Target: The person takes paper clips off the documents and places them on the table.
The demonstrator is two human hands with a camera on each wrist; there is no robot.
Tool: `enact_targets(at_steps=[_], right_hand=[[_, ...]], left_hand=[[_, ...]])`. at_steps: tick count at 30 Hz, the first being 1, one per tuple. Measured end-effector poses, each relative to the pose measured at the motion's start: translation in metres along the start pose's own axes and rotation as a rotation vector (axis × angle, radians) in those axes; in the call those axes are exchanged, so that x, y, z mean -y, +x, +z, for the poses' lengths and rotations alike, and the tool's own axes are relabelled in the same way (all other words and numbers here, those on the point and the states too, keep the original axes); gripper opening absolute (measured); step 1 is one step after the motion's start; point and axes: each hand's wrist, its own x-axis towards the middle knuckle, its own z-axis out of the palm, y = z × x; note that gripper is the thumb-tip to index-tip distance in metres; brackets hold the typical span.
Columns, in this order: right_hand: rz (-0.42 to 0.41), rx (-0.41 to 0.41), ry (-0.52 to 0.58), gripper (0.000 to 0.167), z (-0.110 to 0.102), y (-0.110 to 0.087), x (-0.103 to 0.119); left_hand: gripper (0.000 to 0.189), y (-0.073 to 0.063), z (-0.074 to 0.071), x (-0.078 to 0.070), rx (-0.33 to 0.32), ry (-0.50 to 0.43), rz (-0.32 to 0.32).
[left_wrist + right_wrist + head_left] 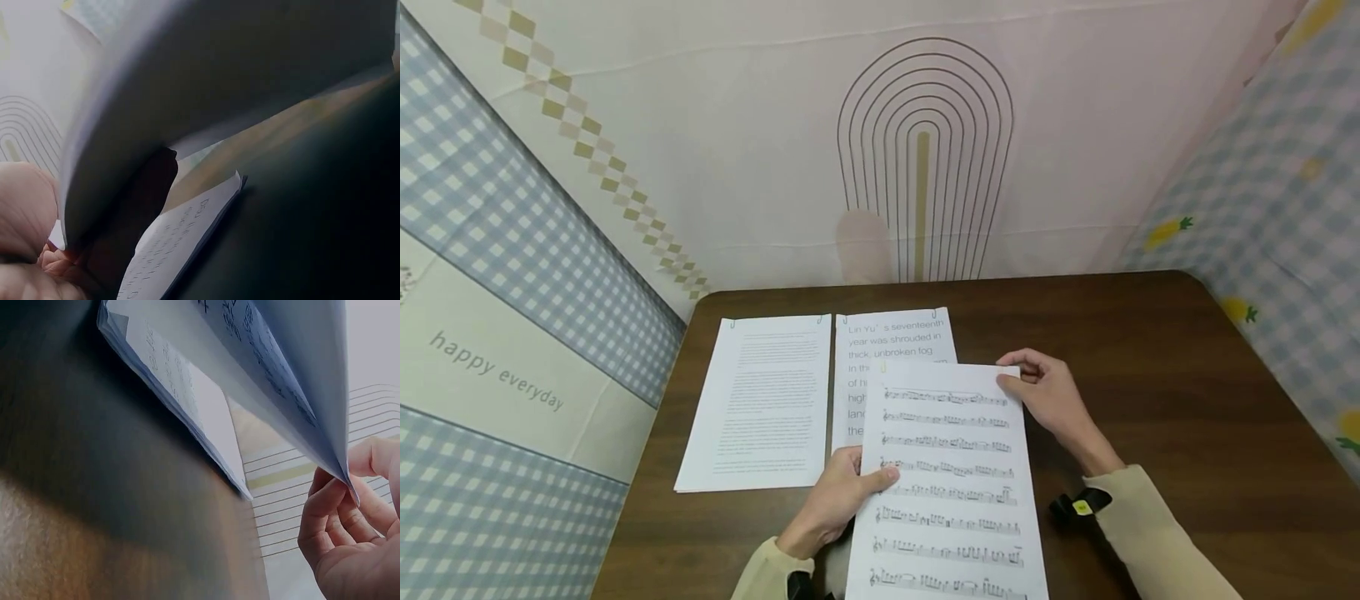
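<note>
Sheet music (951,504), printed with several rows of notes, is held up over the table between both hands. My left hand (827,508) grips its left edge, thumb on the printed face and the other fingers behind. At the top right corner, my right hand (1054,400) pinches the paper between thumb and fingers; the right wrist view shows the fingers (325,519) at that corner and the sheets (294,369) parting below it. A small yellowish clip (883,367) sits at the top left corner. In the left wrist view the paper (206,75) bows outward, its printed side hidden.
Behind the music lies a large-print text stack (895,325), partly covered, with clips along its top. Left of it is a small-print stack (775,400), also clipped. Both rest on a dark wooden table (1150,358), with patterned cloth (760,150) hanging behind and at the sides.
</note>
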Motion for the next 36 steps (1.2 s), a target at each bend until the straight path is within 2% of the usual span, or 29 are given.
enact_targets(at_steps=[16, 21, 27, 36], right_hand=[[0.032, -0.050, 0.054, 0.025, -0.006, -0.007, -0.005], [0.040, -0.063, 0.063, 0.024, -0.007, -0.007, -0.009], [0.063, -0.135, 0.053, 0.030, -0.010, -0.007, -0.012], [0.039, -0.174, 0.073, 0.027, -0.023, -0.001, -0.018]], left_hand=[[0.031, 0.003, 0.017, 0.002, -0.058, 0.063, 0.006], [0.030, 0.003, 0.019, 0.000, -0.061, 0.085, 0.000], [0.029, 0.004, 0.020, 0.001, -0.058, 0.094, -0.010], [0.031, 0.004, 0.020, 0.004, -0.053, 0.090, -0.013]])
